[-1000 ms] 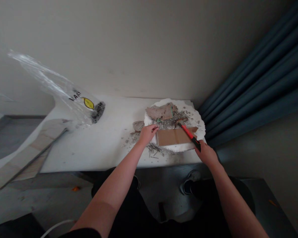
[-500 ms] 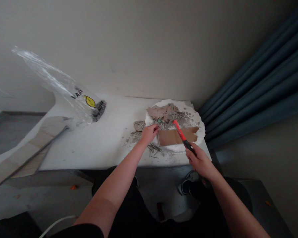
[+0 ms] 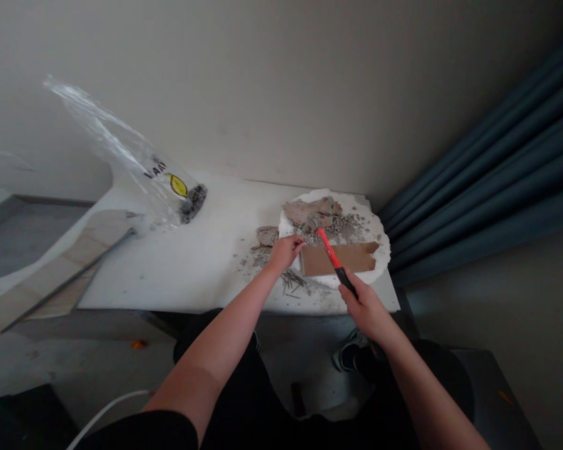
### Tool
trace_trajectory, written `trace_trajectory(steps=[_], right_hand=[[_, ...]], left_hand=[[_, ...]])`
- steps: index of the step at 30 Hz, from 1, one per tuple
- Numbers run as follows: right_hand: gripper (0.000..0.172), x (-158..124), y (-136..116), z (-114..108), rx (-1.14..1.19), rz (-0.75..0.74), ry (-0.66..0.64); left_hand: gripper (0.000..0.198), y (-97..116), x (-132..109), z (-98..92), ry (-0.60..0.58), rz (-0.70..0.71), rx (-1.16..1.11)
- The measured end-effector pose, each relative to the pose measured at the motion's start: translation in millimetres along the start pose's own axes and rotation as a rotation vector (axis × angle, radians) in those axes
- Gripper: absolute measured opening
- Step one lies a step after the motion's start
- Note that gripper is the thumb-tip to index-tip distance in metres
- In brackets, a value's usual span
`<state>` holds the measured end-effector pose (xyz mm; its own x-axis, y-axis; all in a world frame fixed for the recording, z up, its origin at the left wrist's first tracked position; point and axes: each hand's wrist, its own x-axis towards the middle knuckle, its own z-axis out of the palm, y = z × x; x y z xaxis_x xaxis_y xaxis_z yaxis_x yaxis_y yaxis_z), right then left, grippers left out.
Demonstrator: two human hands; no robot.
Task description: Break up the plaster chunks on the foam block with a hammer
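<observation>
**Hammer (image 3: 331, 253) clamped in my right hand (image 3: 366, 309), head angled into the rubble**

From my seat on the link, the hammer's long axis runs from my right hand up and to the left, its head end pointing away from me. It crosses the left end of the cardboard strip (image 3: 340, 259) on the ragged white slab (image 3: 366, 209), and the head sits over the rubble (image 3: 338, 228). The right fingers are clamped around the black grip. My left hand (image 3: 285, 253) is at the slab's near left edge, fingers close together; I can't tell if they hold anything. Loose nails (image 3: 291, 281) lie on the worktop (image 3: 169, 275) just below that edge.
</observation>
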<state>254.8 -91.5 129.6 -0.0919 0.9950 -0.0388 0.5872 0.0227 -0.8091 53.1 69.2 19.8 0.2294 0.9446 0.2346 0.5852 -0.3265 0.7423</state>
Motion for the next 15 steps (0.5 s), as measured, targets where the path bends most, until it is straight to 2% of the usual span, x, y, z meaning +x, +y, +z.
trace_trajectory(steps=[7, 15], right_hand=[[0.049, -2.4, 9.8, 13.9, 0.002, 0.001, -0.001], [0.052, -2.3, 15.0, 18.1, 0.035, -0.054, 0.006]], left_hand=[[0.016, 2.3, -0.1, -0.9, 0.005, -0.016, 0.016], [0.016, 1.2, -1.5, 1.2, -0.005, -0.010, -0.021]])
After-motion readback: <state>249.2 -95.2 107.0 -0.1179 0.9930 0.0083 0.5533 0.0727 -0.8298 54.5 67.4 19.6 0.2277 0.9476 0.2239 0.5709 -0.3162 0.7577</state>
